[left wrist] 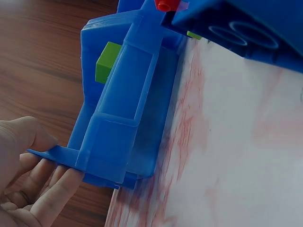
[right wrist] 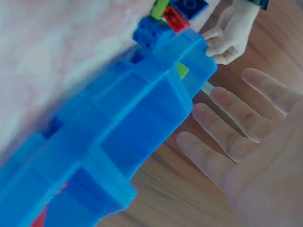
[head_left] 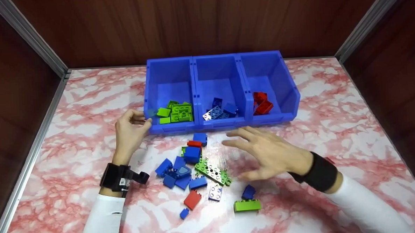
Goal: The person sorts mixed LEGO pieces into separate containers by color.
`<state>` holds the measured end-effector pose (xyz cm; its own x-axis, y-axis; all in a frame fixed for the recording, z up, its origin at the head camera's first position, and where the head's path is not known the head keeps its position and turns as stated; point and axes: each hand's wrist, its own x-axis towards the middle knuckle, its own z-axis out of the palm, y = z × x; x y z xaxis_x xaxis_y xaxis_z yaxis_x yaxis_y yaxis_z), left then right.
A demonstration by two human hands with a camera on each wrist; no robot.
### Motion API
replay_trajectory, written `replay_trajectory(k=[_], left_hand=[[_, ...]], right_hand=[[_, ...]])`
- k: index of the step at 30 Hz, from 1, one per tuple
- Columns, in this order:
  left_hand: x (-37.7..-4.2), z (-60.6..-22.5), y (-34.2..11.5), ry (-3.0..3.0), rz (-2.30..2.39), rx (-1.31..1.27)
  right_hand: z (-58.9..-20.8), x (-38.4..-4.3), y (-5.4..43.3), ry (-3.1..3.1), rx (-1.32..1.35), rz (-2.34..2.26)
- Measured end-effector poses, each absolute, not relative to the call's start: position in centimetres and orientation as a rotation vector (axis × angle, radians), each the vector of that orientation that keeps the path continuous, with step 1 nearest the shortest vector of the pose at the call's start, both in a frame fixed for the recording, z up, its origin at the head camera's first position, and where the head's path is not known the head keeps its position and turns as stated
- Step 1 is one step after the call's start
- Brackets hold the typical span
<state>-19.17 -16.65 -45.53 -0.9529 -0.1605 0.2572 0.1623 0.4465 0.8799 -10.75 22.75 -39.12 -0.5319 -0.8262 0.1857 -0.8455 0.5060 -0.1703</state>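
Observation:
My left hand (head_left: pixel 128 134) pinches the front left edge of a blue three-compartment bin (head_left: pixel 225 123); the left wrist view shows the thumb and fingers (left wrist: pixel 54 194) on either side of its thin wall. Over the table, just in front of the bin, my right hand (head_left: pixel 265 152) is spread, holding nothing. Between the hands lies a loose pile of toy building bricks, with several blue bricks (head_left: pixel 192 154), a red brick (head_left: pixel 192 199) and a long green studded plate (head_left: pixel 212 172). Nearest the right hand's thumb are a small blue brick (head_left: pixel 248 191) and a green brick (head_left: pixel 247 205).
Green bricks (head_left: pixel 181 112) lie in the bin's left compartment, blue bricks (head_left: pixel 214 112) in the middle one and red bricks (head_left: pixel 264 107) in the right one. Dark wood-look panels (head_left: pixel 203 25) enclose the pink-marbled table (head_left: pixel 65 154) at the back and sides.

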Motion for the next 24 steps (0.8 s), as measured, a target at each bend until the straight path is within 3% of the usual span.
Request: replay_trajectory(k=[13, 24], left_hand=[[-19.1, -45.4, -16.8, -2.426, -1.512, 0.013], [-19.1, -45.4, -16.7, -2.42, -1.514, 0.01]], right_hand=[[-42.2, -6.7, 23.8, -2.762, 1.509, 0.484], [-44.3, -6.4, 23.0, -2.717, 1.751, 0.704]])
